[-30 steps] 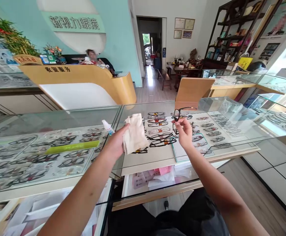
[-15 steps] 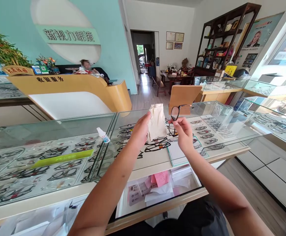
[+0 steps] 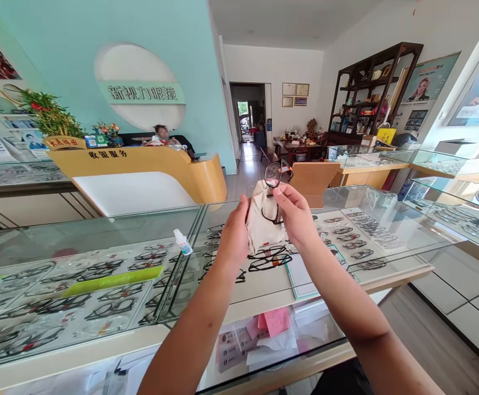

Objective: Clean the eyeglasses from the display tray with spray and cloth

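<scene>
My left hand (image 3: 235, 230) is closed on a cream cloth (image 3: 260, 230), which hangs down beside its fingers. In my right hand (image 3: 297, 214) is a pair of black-framed eyeglasses (image 3: 273, 215), pinched near the bridge and held upright on end. The lower lens lies in front of the cloth; whether they touch I cannot tell. Both hands are above the glass display case (image 3: 231, 296), where rows of spectacle frames (image 3: 269, 262) lie under the top. A small white bottle (image 3: 183, 242) stands on the glass to the left of my hands.
A brown upright board (image 3: 315, 178) stands beyond my right hand. Below the case top, an inner shelf holds pink papers (image 3: 276, 321). Another person (image 3: 161, 134) sits behind the yellow counter (image 3: 141, 164). More glass cases (image 3: 449, 197) line the right side.
My right hand has brought the eyeglasses leftward to the cloth, and they have turned. The cloth is more crumpled at its top. The view has tilted up somewhat.
</scene>
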The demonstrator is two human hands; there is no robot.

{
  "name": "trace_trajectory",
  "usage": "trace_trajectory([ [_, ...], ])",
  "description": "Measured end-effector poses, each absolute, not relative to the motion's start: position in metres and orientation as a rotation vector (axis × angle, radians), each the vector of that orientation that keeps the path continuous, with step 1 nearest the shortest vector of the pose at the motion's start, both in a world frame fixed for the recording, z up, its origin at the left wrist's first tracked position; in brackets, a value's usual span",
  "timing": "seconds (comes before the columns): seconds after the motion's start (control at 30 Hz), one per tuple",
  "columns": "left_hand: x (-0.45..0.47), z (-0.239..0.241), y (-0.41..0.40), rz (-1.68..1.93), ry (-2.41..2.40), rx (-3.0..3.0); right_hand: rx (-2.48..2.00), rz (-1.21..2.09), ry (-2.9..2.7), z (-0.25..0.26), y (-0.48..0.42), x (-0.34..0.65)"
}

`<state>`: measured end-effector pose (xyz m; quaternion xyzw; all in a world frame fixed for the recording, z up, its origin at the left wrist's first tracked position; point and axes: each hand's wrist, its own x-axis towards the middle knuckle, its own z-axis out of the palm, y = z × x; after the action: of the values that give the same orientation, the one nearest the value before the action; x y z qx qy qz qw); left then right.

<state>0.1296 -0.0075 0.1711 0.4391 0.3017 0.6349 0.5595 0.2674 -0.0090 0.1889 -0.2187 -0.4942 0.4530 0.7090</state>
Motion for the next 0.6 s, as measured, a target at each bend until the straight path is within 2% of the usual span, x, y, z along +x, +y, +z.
trace_trajectory([
  [0.6,0.105,0.188,-0.02,1.115,0.581,1.423,-0.335,1.282,-1.149,0.206,-0.027,0.27],
])
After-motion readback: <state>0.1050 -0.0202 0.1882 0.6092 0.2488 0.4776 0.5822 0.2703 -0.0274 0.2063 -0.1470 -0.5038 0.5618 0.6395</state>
